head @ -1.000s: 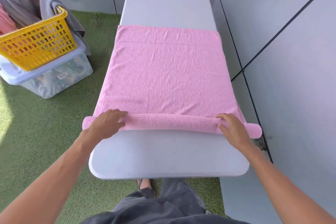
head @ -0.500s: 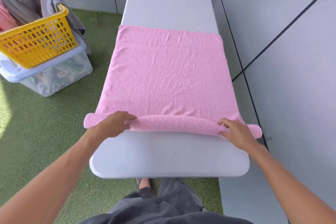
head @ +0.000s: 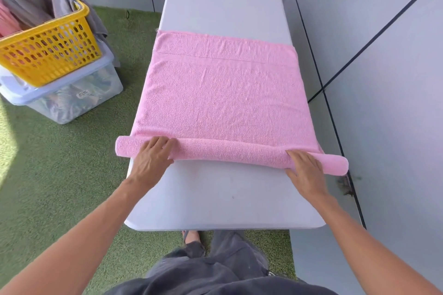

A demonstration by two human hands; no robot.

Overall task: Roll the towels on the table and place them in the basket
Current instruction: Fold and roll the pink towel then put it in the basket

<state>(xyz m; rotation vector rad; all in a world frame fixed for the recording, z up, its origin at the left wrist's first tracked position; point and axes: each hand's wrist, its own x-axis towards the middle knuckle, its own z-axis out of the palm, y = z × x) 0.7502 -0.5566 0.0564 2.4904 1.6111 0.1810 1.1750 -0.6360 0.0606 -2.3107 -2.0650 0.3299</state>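
A pink towel lies spread across the white table, and its near edge is wound into a roll that runs the table's width and overhangs both sides. My left hand presses on the roll near its left end with fingers laid flat over it. My right hand rests on the roll near its right end, fingers straight, thumb at the roll's near side. The yellow basket stands at the far left, off the table, with grey and pink cloth inside.
The basket sits on a clear lidded storage box on green artificial turf. Grey wall panels run close along the table's right side. My legs in dark trousers stand at the table's near edge.
The roll has grown thicker and moved a little farther up the towel under both hands. The flat part of the towel is shorter.
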